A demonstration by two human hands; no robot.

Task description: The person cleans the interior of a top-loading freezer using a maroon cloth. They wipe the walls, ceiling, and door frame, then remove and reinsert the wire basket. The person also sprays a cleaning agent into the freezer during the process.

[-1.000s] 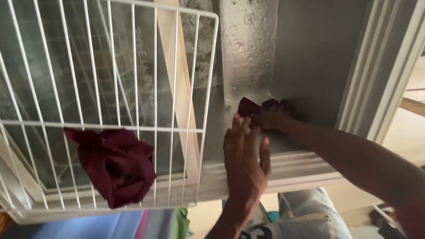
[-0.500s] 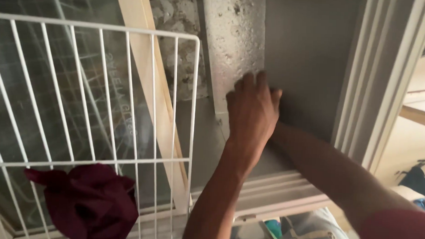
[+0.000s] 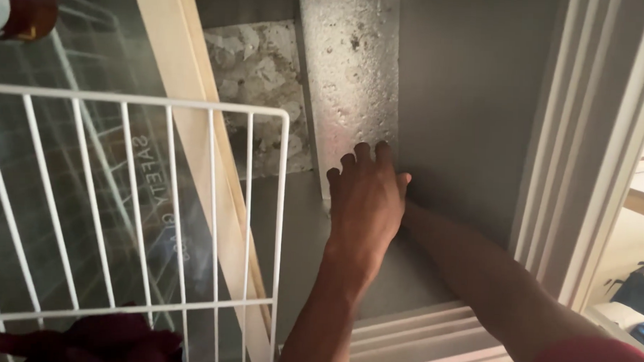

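Head view: since 1 second ago the left hand (image 3: 365,201) has slid forward, fingers together and flat, covering the right hand; whether that hand grips anything cannot be told. Beside them stands the white wire rack (image 3: 139,210), with the maroon cloth (image 3: 88,338) now lower at its bottom edge.

The left hand (image 3: 364,200) lies at the centre, fingers (image 3: 362,155) toward twelve o'clock against the frosted panel (image 3: 350,82). The right forearm (image 3: 476,272) runs out to four o'clock behind it. At nine o'clock stands the wire rack (image 3: 142,210), a cloth (image 3: 88,340) behind it at seven o'clock. The door seal (image 3: 594,148) rises at three o'clock.
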